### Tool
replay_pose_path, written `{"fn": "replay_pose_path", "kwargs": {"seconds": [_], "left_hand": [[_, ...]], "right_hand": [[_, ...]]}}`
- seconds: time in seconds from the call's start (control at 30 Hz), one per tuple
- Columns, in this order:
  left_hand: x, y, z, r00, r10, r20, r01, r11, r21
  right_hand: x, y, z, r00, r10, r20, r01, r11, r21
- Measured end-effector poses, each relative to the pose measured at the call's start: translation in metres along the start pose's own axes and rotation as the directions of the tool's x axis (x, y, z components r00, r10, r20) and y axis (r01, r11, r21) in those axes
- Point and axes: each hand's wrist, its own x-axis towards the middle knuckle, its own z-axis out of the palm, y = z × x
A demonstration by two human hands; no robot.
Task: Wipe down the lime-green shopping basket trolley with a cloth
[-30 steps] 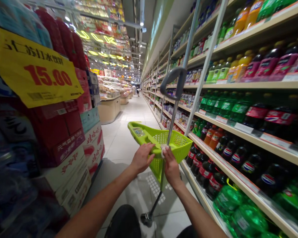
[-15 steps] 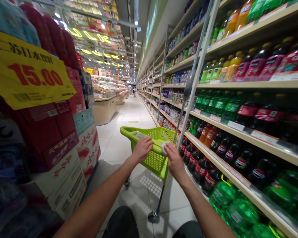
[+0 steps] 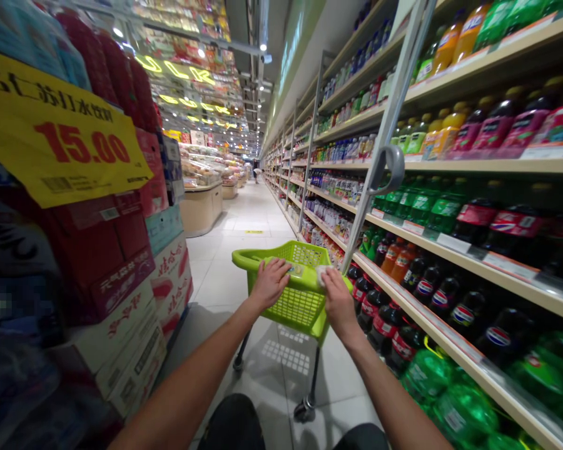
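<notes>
A lime-green shopping cart (image 3: 258, 261) with a perforated basket and thin legs on casters stands right in front of me. My left hand (image 3: 271, 282) lies over the rim on my side, left of a small label (image 3: 296, 269), with its fingers bent over the edge. In my right hand (image 3: 338, 299), the fingertips pinch a small white wad (image 3: 321, 275), perhaps a cloth or tissue. It is pressed against the rim toward the right corner. The thumbs are mostly hidden.
Shelves of soft drink bottles (image 3: 443, 287) line the right side. A grey loop (image 3: 390, 170) shows by the shelf post. Stacked drink cartons (image 3: 122, 350) with a yellow price sign (image 3: 65, 134) stand left. Ahead, the tiled aisle (image 3: 248, 219) runs past display counters (image 3: 201, 209).
The label was left of my left hand and now shows between my hands. My right hand and the white wad have shifted slightly right. The cart has turned a little. The view has shifted slightly.
</notes>
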Motion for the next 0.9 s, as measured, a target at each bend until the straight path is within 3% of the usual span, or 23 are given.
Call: {"fn": "replay_pose_path", "kwargs": {"seconds": [0.07, 0.13, 0.23, 0.37, 0.5, 0.6, 0.67, 0.77, 0.9], "left_hand": [[-0.001, 0.004, 0.002, 1.0, 0.015, -0.009, -0.015, 1.0, -0.012], [-0.001, 0.01, 0.002, 1.0, 0.015, -0.014, -0.016, 1.0, -0.027], [-0.001, 0.019, -0.001, 1.0, 0.012, 0.01, -0.011, 0.997, -0.079], [0.004, 0.035, -0.008, 0.999, -0.037, -0.022, 0.033, 0.987, -0.157], [0.013, 0.055, -0.002, 0.992, 0.119, 0.036, -0.115, 0.988, -0.099], [0.016, 0.062, 0.006, 0.986, 0.163, 0.026, -0.162, 0.986, -0.032], [0.015, 0.058, 0.008, 0.985, 0.172, -0.003, -0.172, 0.985, -0.021], [0.009, 0.036, 0.003, 0.987, 0.153, -0.053, -0.154, 0.988, -0.02], [0.006, -0.005, -0.005, 0.977, -0.068, -0.203, 0.062, 0.998, -0.033]], "right_hand": [[-0.001, 0.013, -0.006, 0.997, 0.074, -0.03, -0.075, 0.997, -0.015], [0.0, 0.01, -0.003, 0.998, 0.069, -0.014, -0.068, 0.998, 0.017], [0.007, -0.017, 0.011, 0.999, -0.004, 0.042, -0.002, 0.991, 0.134], [0.021, -0.042, 0.016, 0.989, 0.132, 0.074, -0.148, 0.938, 0.315], [0.029, -0.032, 0.004, 0.979, 0.188, 0.081, -0.205, 0.899, 0.387], [0.028, -0.014, -0.003, 0.977, 0.214, 0.01, -0.211, 0.948, 0.239], [0.024, -0.003, -0.005, 0.981, 0.192, 0.019, -0.193, 0.979, 0.067], [0.015, 0.007, -0.005, 0.985, 0.1, 0.139, -0.084, 0.989, -0.118], [0.008, 0.007, -0.002, 0.989, 0.034, 0.147, -0.007, 0.983, -0.183]]}}
